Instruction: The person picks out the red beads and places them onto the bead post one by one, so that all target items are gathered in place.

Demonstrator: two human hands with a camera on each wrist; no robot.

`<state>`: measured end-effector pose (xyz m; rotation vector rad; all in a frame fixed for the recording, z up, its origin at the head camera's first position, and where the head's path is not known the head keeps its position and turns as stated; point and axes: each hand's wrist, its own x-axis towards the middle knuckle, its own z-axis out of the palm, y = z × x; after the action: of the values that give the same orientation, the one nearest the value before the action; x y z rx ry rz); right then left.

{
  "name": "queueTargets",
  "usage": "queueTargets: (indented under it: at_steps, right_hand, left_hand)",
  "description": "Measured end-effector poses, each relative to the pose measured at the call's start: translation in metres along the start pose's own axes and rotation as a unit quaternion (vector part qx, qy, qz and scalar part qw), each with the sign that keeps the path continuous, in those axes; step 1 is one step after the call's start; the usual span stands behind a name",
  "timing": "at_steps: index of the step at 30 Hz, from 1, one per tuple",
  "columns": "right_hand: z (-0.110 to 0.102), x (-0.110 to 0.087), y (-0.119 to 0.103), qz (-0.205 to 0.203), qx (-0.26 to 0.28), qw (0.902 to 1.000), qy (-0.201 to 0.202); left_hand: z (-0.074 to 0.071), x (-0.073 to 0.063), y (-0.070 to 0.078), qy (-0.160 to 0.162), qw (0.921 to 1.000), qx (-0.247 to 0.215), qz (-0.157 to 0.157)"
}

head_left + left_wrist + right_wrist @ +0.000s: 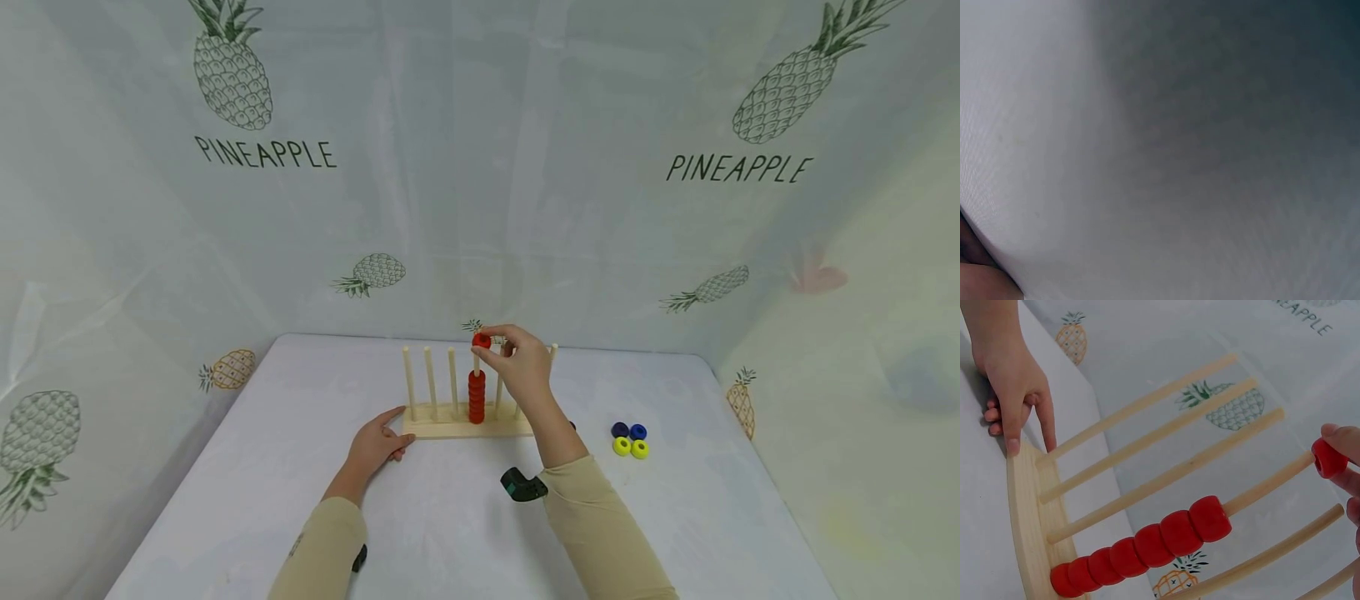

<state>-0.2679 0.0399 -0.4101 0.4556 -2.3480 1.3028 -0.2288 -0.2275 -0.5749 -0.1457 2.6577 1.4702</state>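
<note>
A wooden peg stand (442, 430) with several upright pegs stands on the table. Its left end is pinched by my left hand (372, 447), thumb on the front side and forefinger behind. My right hand (528, 367) pinches a red bead (1329, 459) between thumb and finger at the top of a middle peg. In the right wrist view the peg's tip meets the bead; how far it enters cannot be told. Lower on that peg sits a stack of several red beads (1151, 544). The left wrist view shows mostly blurred white surface, with some fingers (988, 282) at the corner.
Right of the stand lie two yellow beads (631, 447) and two dark blue beads (628, 431). Another dark bead (573, 425) peeks out beside the right forearm. A pineapple-printed curtain (480, 208) rises behind the white table (247, 492).
</note>
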Motion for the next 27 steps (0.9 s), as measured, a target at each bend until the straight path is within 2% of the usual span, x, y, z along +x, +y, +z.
queueTargets:
  at_steps: [15,27]
  right_hand:
    - [0.0025,-0.0003,0.0000,-0.015,-0.032,0.9993,0.008]
    - [0.0032,0.0007,0.0006,-0.044,-0.062,0.9969,0.018]
  left_hand:
    - [0.0015,0.0011,-0.0036,0.000,1.0000,-0.002,-0.002]
    - [0.0011,0.0014,-0.0039,-0.001,1.0000,0.000,-0.003]
